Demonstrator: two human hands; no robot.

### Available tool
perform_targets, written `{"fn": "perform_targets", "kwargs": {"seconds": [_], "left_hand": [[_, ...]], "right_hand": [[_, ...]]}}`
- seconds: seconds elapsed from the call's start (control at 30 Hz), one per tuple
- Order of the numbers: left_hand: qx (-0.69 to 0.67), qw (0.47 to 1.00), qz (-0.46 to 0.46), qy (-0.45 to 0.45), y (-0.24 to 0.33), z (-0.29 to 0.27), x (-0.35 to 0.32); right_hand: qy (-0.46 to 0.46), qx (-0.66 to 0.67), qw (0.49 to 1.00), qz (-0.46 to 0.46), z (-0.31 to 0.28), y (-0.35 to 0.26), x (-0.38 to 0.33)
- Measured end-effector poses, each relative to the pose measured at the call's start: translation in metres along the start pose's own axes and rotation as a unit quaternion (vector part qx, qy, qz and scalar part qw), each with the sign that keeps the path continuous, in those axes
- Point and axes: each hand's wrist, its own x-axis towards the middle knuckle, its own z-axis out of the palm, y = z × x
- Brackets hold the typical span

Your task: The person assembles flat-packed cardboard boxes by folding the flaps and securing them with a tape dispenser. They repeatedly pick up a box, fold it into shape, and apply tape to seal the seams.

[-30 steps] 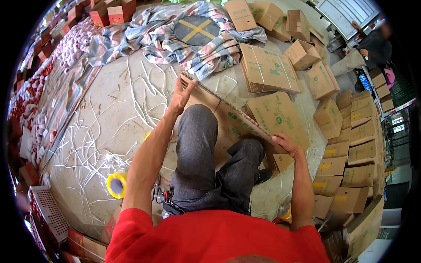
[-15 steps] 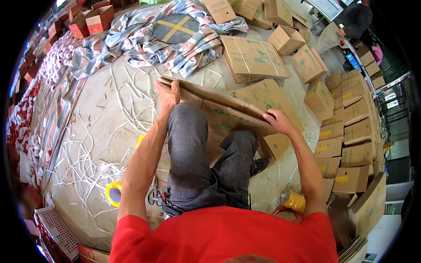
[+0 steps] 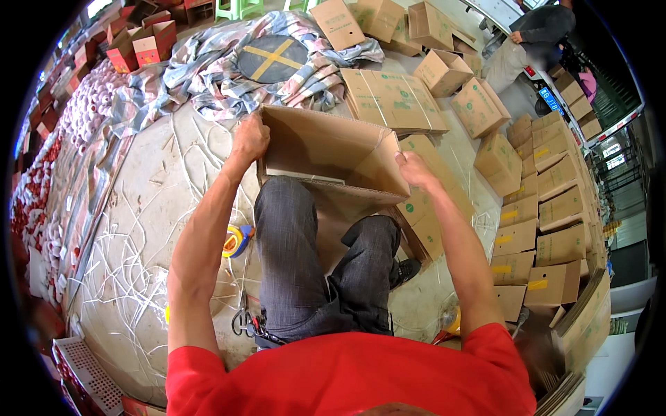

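An opened-out cardboard box (image 3: 326, 154) stands in front of my knees, its inside facing up and its brown walls spread apart. My left hand (image 3: 250, 136) is closed on its far left corner. At the right end, my right hand (image 3: 415, 170) grips the edge with curled fingers, some of them hidden behind the palm. Flat cardboard (image 3: 433, 208) lies on the floor just right of the box. Beside my left knee are a blue-and-yellow tape dispenser (image 3: 238, 240) and dark-handled scissors (image 3: 243, 320).
A strapped stack of flat cartons (image 3: 395, 102) lies ahead. Formed boxes (image 3: 551, 201) line the right side. White strapping (image 3: 132, 270) litters the floor at left. A checked cloth (image 3: 201, 66) lies beyond. A person (image 3: 534, 41) stands far right, near a vehicle.
The flat, folded carton has been pulled open into a box shape. My left hand has shifted left, and my right hand has moved left and up. The tape dispenser has come into sight.
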Motion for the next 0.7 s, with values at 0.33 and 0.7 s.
{"fn": "perform_targets", "kwargs": {"seconds": [0.33, 0.7], "left_hand": [[0.206, 0.973, 0.012, -0.104, 0.023, 0.014, -0.009], [0.046, 0.921, 0.054, -0.382, 0.063, -0.004, -0.033]], "right_hand": [[0.154, -0.036, 0.986, -0.051, 0.052, -0.087, -0.005], [-0.126, -0.020, 0.945, -0.300, 0.112, -0.053, 0.046]]}}
